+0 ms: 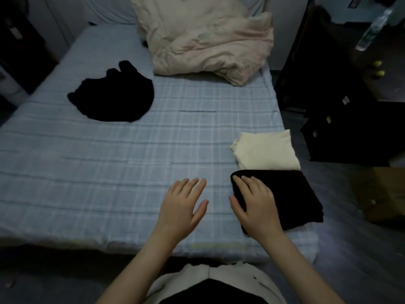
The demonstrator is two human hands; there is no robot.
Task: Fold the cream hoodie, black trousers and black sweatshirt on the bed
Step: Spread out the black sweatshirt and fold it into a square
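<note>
Left grip (184,202) is spread flat, holding nothing, over the bed (109,161). Right grip (256,205) rests flat, fingers straight, on a folded black garment (295,198) at the bed's right edge. The folded hoodie (267,150) touches it behind. A crumpled black garment (114,95) lies far left.

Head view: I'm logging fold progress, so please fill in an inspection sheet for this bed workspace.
Surface: bed with a blue checked sheet, dimly lit.
Job's things: cream hoodie folded at the right edge; folded black garment right beside it, nearer the person; crumpled black garment unfolded at the far left. Which black piece is the trousers cannot be told.
Clutter: bunched pink duvet at the far end.
Hands: left hand open, over bare sheet; right hand open, flat on the folded black garment.
Cables: nothing seen.
Surroundings: dark drawers, cardboard box and plastic bottle to the right.
</note>
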